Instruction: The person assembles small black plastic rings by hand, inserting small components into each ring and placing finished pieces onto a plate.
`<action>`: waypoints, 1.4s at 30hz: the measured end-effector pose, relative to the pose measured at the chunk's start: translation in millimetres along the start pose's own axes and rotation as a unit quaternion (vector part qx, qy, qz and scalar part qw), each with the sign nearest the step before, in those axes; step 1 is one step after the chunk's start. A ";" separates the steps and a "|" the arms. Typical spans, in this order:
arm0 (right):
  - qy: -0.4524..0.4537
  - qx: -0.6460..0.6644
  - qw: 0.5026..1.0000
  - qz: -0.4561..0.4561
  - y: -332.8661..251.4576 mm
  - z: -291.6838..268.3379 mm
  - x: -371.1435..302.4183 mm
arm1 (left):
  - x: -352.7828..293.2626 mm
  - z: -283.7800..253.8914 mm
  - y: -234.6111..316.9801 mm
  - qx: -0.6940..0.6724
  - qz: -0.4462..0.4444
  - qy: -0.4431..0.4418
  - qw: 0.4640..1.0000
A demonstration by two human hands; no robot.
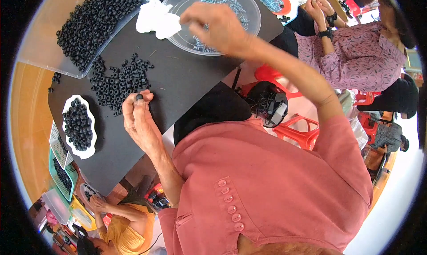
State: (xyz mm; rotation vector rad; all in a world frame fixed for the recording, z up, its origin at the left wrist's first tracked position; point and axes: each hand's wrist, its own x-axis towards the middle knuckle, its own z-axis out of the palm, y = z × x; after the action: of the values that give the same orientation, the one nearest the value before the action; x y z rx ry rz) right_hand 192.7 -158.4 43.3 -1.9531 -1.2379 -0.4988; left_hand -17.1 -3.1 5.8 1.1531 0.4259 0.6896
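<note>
My left hand (pixel 144 126) is closed, pinching a small round black plastic piece (pixel 139 96) upright between thumb and fingers. It is beside a loose pile of black ring-shaped pieces (pixel 118 84) on the dark table (pixel 178 92). My right hand (pixel 220 28) is over a clear round tray (pixel 181 0) holding many small metal coil springs (pixel 238 8). Its fingers are curled and blurred, so whether they hold anything cannot be made out. Left of the tray lies a crumpled white cloth (pixel 158 19).
A clear bin (pixel 40 50) full of black pieces stands at the far left. Nearer is a scalloped white dish (pixel 91 139) of rounded black pieces. Other people sit at lower left and upper right. Red stools (pixel 296 132) and a black bag (pixel 262 99) stand at right.
</note>
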 end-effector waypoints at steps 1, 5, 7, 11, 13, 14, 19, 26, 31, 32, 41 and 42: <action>-0.061 -0.034 0.997 0.031 18.2 -4.2 1.2 | 0.3 -1.0 -1.1 0.001 0.001 0.000 1.000; -0.137 -0.014 0.991 0.000 81.9 -4.9 -2.1 | 2.4 2.3 -2.1 0.040 -0.008 0.001 0.999; -0.112 -0.027 0.993 0.000 96.6 -2.4 5.6 | 2.3 2.3 -1.8 0.048 -0.007 -0.006 0.999; -0.080 0.091 0.976 0.179 81.2 -9.8 19.8 | 0.2 1.5 -1.7 0.073 -0.005 0.000 0.997; -0.080 0.084 0.977 0.177 74.1 -12.2 23.3 | 0.9 -1.8 -2.8 0.069 -0.005 -0.004 0.998; -0.082 0.077 0.978 0.175 72.7 -10.7 25.2 | 1.4 -3.2 -3.3 0.065 -0.005 -0.008 0.998; -0.075 -0.002 0.996 0.055 85.3 19.4 24.0 | 3.0 -1.5 -4.3 0.072 0.004 -0.009 0.997; -0.162 -0.145 0.976 0.005 88.2 47.2 43.7 | 3.2 -0.6 -4.8 0.068 0.008 -0.016 0.998; -0.187 -0.202 0.960 -0.041 87.6 58.6 50.7 | 0.9 2.2 -3.7 0.068 0.003 0.001 0.998; -0.223 -0.209 0.952 -0.025 86.5 58.8 53.1 | 0.6 2.5 -3.5 0.059 -0.003 0.002 0.998; -0.219 -0.126 0.967 -0.024 77.4 44.3 58.0 | 3.5 6.7 6.6 0.055 -0.045 0.009 0.997; -0.158 -0.025 0.987 0.001 82.2 46.5 51.7 | 4.1 7.7 6.1 -0.032 -0.061 0.008 0.998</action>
State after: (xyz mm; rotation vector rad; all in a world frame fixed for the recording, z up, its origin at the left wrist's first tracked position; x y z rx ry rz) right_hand 286.0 -112.1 16.1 -2.1343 -1.4278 -0.2251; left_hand -10.9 -4.1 14.4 1.0527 0.4800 0.6024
